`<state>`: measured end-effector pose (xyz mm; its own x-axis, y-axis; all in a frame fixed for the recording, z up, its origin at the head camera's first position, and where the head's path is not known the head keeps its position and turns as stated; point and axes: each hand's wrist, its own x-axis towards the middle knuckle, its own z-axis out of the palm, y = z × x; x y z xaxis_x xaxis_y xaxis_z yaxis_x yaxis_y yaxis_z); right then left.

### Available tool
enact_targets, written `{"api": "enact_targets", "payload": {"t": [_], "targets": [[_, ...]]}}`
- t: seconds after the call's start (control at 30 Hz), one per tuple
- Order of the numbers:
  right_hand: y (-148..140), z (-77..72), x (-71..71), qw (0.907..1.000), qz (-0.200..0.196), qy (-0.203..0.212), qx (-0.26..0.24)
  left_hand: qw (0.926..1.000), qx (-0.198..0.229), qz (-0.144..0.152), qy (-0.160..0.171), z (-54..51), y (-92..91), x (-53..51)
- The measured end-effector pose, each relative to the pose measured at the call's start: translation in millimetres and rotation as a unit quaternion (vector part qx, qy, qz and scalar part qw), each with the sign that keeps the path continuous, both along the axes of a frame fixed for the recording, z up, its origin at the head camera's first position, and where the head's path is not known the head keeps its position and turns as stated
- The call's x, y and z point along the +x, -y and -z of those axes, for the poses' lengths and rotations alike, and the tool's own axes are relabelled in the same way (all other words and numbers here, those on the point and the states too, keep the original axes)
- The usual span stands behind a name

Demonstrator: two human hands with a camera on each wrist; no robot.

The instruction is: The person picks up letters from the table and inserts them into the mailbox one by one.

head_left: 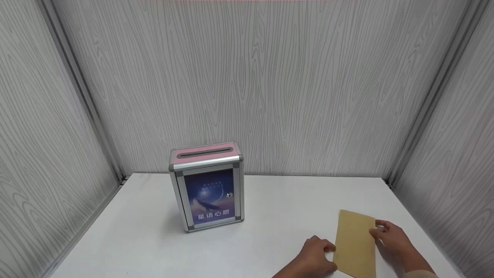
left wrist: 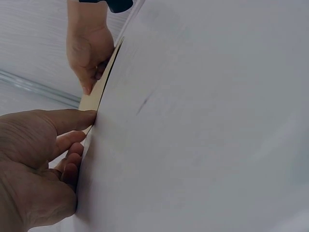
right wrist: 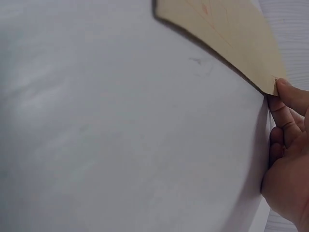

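Observation:
A tan kraft-paper envelope [head_left: 356,244] with a few red marks on one face lies tilted near the front right of the white table. My left hand [head_left: 315,255] is at its left edge, thumb and forefinger meeting the paper with the other fingers curled. On the opposite side my right hand [head_left: 393,240] pinches the edge, thumb on top and forefinger beneath. In the right wrist view the envelope [right wrist: 231,41] stands slightly off the tabletop along one side. Seen from the left wrist, the envelope [left wrist: 91,100] appears almost edge-on between both hands.
A silver-framed box [head_left: 208,193] stands left of centre, with a pink slotted top, a blue whale picture and a small lock on its door. Grey wood-grain panels [head_left: 247,85] enclose the white table [head_left: 285,208] at the back and both sides.

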<state>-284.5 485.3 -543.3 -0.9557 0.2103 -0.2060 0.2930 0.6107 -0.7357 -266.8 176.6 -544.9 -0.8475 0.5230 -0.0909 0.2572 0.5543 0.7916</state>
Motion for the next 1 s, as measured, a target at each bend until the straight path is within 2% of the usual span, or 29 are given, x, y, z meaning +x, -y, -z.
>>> {"api": "enact_targets", "payload": {"t": [0.1,0.2,0.37,0.5,0.67,0.73,0.83,1.0], "targets": [[-1.6,2.1,-1.6,0.9995,0.017,-0.018,-0.018,1.0000,0.007,0.005,-0.003,0.3,1.1,0.0],[-3.1,2.7,-2.2,0.9991,0.020,-0.036,-0.010,0.9999,0.011,0.010,-0.008,0.3,1.5,-1.0],[-5.3,0.5,-0.3,0.9992,0.016,-0.034,-0.016,0.9999,0.002,0.012,-0.009,0.0,0.9,-1.9],[-9.4,-1.5,4.1,0.9967,0.022,-0.035,-0.069,0.9999,-0.007,0.013,0.000,0.1,-0.1,-2.1],[-14.3,-2.1,10.5,0.9812,0.042,-0.039,-0.184,0.9999,-0.002,0.016,0.002,-1.1,0.4,-0.8],[-14.4,-3.4,11.5,0.9777,0.049,-0.036,-0.201,0.9998,-0.001,0.018,-0.004,-1.7,0.7,0.1],[-13.4,-5.6,10.8,0.9784,0.057,-0.030,-0.196,0.9999,-0.005,0.014,-0.006,-1.8,0.5,0.7],[-11.5,-5.7,8.8,0.9783,0.064,-0.019,-0.196,0.9997,-0.013,0.014,0.017,-1.8,2.3,-0.5]]}}
